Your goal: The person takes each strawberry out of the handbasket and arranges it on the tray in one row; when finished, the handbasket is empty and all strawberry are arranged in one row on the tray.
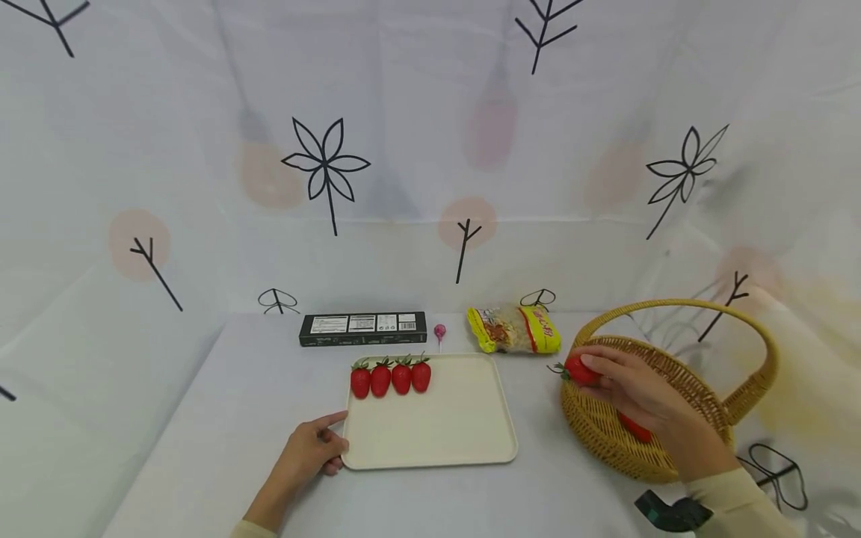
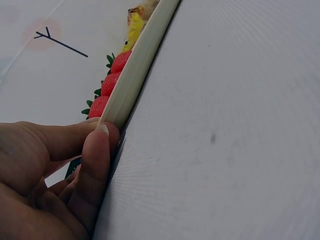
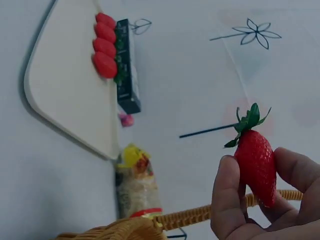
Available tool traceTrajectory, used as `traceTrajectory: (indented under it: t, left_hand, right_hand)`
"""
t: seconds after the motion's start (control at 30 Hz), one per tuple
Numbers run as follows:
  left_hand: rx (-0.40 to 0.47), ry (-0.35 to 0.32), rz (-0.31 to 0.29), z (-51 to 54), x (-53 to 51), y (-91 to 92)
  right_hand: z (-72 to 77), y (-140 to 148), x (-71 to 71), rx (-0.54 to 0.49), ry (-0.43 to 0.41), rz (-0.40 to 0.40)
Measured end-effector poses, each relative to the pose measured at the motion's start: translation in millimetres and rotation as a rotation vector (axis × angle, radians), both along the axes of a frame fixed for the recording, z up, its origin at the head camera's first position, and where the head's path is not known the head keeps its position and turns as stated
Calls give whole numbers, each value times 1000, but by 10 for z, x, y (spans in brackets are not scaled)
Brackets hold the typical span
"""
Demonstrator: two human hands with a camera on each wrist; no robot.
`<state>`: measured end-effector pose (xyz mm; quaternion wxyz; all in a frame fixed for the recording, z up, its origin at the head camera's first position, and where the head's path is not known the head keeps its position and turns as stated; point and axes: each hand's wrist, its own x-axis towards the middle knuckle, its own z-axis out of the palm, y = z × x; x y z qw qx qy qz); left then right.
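Head view: the left hand [image 1: 315,448] is gripping the tray [image 1: 437,433] at its left edge; the right hand [image 1: 632,385] is pinching a strawberry [image 1: 578,371] by the basket [image 1: 599,433], right of the tray. Four more strawberries [image 1: 400,378] are lining the tray's far-left part. A box [image 1: 363,329], lollipop [image 1: 440,330] and bag [image 1: 514,330] are lying behind the tray on the surface [image 1: 551,493].

The left hand [image 1: 313,450] lay low, index finger [image 1: 331,419] extended; the right hand [image 1: 630,386] was observed raised, fingers [image 3: 227,190] set in a pinch, forearm [image 1: 702,447] angled inward.
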<state>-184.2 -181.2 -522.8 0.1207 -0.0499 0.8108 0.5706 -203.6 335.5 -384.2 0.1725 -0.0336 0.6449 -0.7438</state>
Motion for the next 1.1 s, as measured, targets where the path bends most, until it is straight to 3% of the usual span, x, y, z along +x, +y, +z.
traceTrajectory:
  t: [0.27,0.73,0.9,1.1]
  left_hand:
    - [3,14,5,18,3,9]
    - [-9,5,6,10,16,15]
    - [-6,-1,4,-4,11,18]
    - [-7,-6,11,1,5,23]
  right_hand:
    - [39,-145,-70,24,-78,-66]
    - [6,-367,-86,17,-80,-49]
    - [-6,-473,-110,60,-47,-19]
    - [-24,-656,-184,98,-64,-48]
